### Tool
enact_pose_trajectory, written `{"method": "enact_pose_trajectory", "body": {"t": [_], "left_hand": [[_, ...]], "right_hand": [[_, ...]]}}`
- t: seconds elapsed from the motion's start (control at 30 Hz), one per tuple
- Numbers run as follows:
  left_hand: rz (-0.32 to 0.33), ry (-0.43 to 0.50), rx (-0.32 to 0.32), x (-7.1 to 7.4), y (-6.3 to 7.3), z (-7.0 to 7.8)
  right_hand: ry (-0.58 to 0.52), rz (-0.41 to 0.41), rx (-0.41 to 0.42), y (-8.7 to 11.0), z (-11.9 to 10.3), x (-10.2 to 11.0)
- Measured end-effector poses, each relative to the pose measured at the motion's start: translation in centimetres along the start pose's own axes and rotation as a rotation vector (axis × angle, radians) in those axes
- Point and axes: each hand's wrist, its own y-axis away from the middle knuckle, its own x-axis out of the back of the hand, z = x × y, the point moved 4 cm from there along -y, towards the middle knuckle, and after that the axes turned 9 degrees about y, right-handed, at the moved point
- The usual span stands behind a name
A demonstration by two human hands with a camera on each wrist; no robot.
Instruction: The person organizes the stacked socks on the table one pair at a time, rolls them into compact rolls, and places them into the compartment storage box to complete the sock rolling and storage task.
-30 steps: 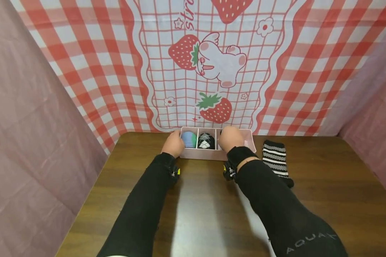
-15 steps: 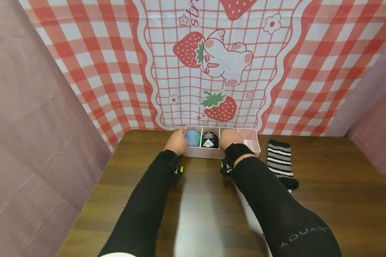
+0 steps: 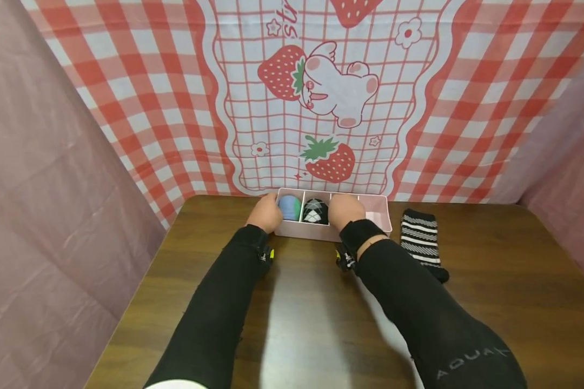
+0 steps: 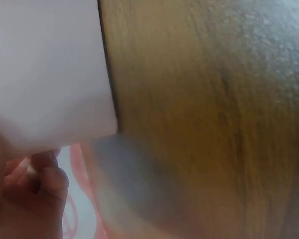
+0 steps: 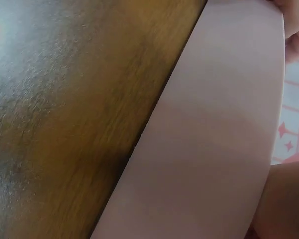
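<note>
A pink divided box [image 3: 304,231] stands at the table's back edge. My left hand [image 3: 265,213] grips its left end; in the left wrist view, fingers [image 4: 52,186] curl behind the box's end wall. The first compartment holds a rolled blue and green sock [image 3: 287,207], the second a rolled black argyle sock [image 3: 315,212]. My right hand [image 3: 347,212] reaches down into the third compartment. Its fingertips and whatever lies under them are hidden by the hand and the box's front wall. To the right, a black and white striped sock [image 3: 420,237] lies flat.
The box's rightmost compartment [image 3: 377,212] shows its bare pink floor. Behind it hangs a red checked strawberry cloth [image 3: 328,162], close to the back edge of the wooden table [image 3: 302,302]. Pink drapes [image 3: 68,216] hang at both sides.
My right hand has sunk lower into the third compartment; a dark bit that showed beside its fingers is now hidden. The left hand keeps its grip. The view shifts slightly.
</note>
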Motion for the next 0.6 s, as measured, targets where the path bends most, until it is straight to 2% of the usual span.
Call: {"method": "enact_pose_trajectory", "body": {"t": [0.23,0.47,0.6], "left_hand": [[-0.027,0.024,0.019,-0.1,-0.1,-0.1],[-0.009,0.014,0.028,-0.1,0.1,0.1],[-0.015,-0.001,0.007,0.1,0.0,0.3]], "right_hand": [[0.018,0.058,0.083,1.1,-0.2,0.6],[-0.046,0.083,0.038,1.9,0.5,0.6],[-0.085,0.117,0.034,2.0,0.6,1.0]]}}
